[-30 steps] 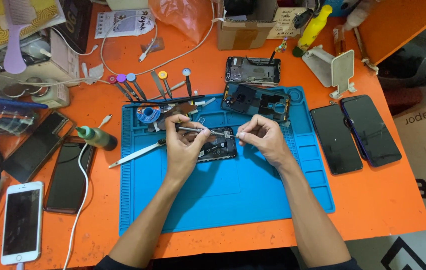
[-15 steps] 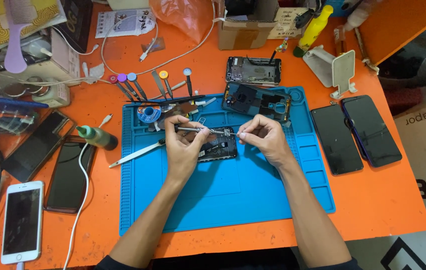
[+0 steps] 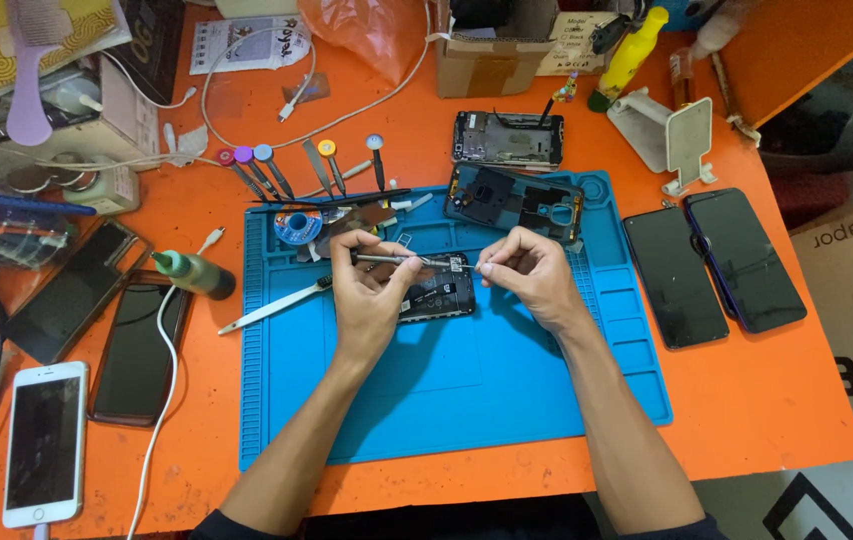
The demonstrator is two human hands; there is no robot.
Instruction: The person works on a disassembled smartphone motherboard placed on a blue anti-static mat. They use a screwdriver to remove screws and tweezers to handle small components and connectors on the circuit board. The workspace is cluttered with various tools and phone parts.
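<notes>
Blue mat (image 3: 466,400) lay under an opened phone (image 3: 438,292); the left hand (image 3: 371,290) pinched tweezers (image 3: 401,260) above it, the right hand (image 3: 531,275) pinching their tip.

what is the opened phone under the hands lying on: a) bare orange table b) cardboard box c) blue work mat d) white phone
c: the opened phone lies on the blue work mat that covers the middle of the orange table, with the left hand and the right hand over it, holding a thin metal tool between them.
</notes>
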